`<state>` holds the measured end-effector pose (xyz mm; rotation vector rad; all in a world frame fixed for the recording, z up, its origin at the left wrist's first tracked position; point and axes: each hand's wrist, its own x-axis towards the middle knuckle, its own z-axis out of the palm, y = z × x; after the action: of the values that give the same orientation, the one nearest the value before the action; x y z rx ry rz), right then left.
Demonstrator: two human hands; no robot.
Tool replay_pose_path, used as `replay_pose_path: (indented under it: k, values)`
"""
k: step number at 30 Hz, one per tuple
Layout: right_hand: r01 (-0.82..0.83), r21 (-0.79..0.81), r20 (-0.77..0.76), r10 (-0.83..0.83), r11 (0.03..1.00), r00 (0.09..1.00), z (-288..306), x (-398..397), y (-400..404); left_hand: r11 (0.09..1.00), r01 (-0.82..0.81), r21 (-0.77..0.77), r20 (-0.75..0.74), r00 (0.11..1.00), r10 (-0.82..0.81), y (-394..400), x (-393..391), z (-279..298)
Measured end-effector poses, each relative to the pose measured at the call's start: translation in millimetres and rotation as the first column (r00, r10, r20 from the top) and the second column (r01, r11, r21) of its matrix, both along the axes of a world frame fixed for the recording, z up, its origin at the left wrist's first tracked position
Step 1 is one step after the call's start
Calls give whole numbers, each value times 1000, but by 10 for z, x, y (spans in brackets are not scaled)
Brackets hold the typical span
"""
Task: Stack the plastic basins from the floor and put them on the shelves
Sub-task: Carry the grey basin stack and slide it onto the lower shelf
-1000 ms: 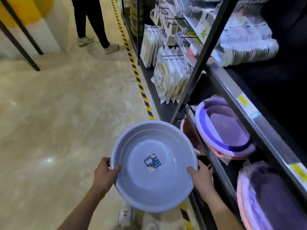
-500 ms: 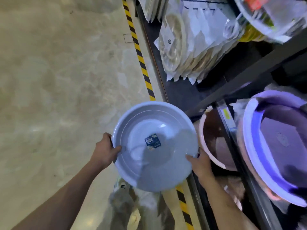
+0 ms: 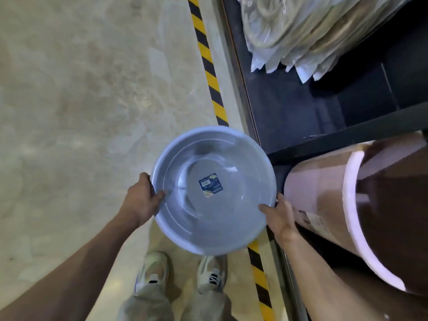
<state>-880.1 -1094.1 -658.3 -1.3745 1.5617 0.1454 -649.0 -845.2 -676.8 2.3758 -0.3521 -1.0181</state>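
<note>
The left hand (image 3: pixel 141 200) is gripping the left rim of a pale blue basin (image 3: pixel 214 189), thumb lying over the lip and pointing inward while the other fingers are curling out of sight beneath. The right hand (image 3: pixel 279 216) is clasping the opposite rim in the same way, thumb on the inside edge. Between them the basin is hanging open side up above the floor (image 3: pixel 81 100), roughly over the person's pale shoes (image 3: pixel 180 272). A small blue sticker (image 3: pixel 211 185) is sitting near the middle of its bottom. A yellow and black striped tape (image 3: pixel 208 66) is running along the floor under the basin, just beside the dark shelf (image 3: pixel 289 112). On the shelf, a pink basin (image 3: pixel 324 193) is lying tilted close to the right hand, and bagged goods (image 3: pixel 312 31) are resting further along.
</note>
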Motion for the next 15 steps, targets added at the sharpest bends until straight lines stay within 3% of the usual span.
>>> replay_pose_path:
  k: [8,15]
  values:
    - [-51,-101,-155,35,994,987,-609,7,-77,998,22,56,7,1000,-22,-107,-110,-603]
    - [-106,-155,-150,83,982,985,-1046,17,-32,993,23,116,35,999,-27,-178,-88,-937]
